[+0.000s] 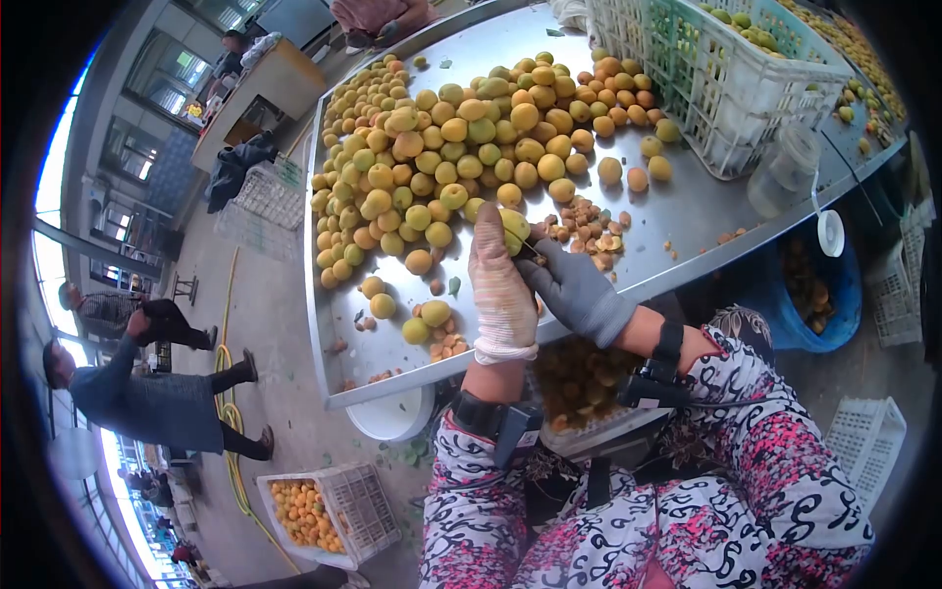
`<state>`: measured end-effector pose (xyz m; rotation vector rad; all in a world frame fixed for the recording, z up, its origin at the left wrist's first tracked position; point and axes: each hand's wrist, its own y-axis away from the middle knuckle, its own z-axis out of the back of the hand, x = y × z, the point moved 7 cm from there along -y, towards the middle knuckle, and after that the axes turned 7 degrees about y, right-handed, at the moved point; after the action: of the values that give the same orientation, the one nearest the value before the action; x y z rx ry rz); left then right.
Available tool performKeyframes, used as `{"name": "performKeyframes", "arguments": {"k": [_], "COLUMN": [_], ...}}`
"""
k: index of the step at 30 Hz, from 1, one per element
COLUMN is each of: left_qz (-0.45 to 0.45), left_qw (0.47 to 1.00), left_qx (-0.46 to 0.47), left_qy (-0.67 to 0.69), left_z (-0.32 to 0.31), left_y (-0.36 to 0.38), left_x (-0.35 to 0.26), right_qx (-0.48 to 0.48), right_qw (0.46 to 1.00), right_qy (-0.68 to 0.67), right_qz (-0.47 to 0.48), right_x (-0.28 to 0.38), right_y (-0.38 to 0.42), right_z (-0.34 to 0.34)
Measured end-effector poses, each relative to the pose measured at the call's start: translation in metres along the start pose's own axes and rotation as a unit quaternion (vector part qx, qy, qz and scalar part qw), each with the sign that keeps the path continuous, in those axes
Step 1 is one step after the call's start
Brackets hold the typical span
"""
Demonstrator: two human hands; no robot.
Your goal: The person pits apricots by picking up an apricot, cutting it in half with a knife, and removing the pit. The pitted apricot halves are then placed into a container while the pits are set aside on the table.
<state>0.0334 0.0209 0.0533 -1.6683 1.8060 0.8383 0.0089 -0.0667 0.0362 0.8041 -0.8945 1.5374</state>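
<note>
My left hand (503, 285), in a stained whitish glove, is closed around a yellow-green apricot (514, 230) above the front of the metal table (677, 257). Against that fruit is my right hand (581, 294) in a grey glove, its fingers closed on a small thin tool, perhaps a knife (534, 251); most of it is hidden by the fingers. A large heap of apricots (442, 147) spreads over the table just beyond both hands. Brown pits and cut pieces (589, 228) lie to the right of the hands, and more pieces (448, 341) lie near the front edge at left.
A white-green plastic crate (721, 83) and a clear jar (785, 167) stand on the table's right. Below are a blue tub (805, 294), a crate of fruit (589, 388) by my lap and another crate (358, 510) on the floor. People (147, 393) are at left.
</note>
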Motion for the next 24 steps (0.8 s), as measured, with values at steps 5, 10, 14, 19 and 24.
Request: {"name": "performKeyframes", "arguments": {"k": [5, 10, 14, 19, 24], "left_qz": [0.003, 0.001, 0.012, -0.083, -0.023], "left_qw": [1.000, 1.000, 1.000, 0.985, 0.998], "left_qx": [-0.016, 0.002, 0.013, 0.061, -0.013], "left_qy": [-0.006, -0.008, -0.022, -0.140, -0.065], "left_z": [0.004, 0.008, 0.008, 0.043, 0.042], "left_y": [0.002, 0.000, 0.004, 0.002, -0.012], "left_x": [0.000, 0.002, 0.001, 0.007, 0.005], "right_qx": [0.043, 0.049, 0.061, 0.022, 0.010], "right_qw": [0.998, 0.997, 0.998, 0.996, 0.996], "right_qy": [-0.036, -0.040, 0.020, 0.027, 0.077], "right_qz": [0.013, 0.045, 0.024, 0.080, 0.046], "right_x": [-0.004, -0.001, -0.001, -0.016, -0.008], "right_y": [-0.001, -0.002, 0.004, -0.002, 0.000], "right_z": [-0.003, 0.004, 0.006, -0.003, -0.002]}}
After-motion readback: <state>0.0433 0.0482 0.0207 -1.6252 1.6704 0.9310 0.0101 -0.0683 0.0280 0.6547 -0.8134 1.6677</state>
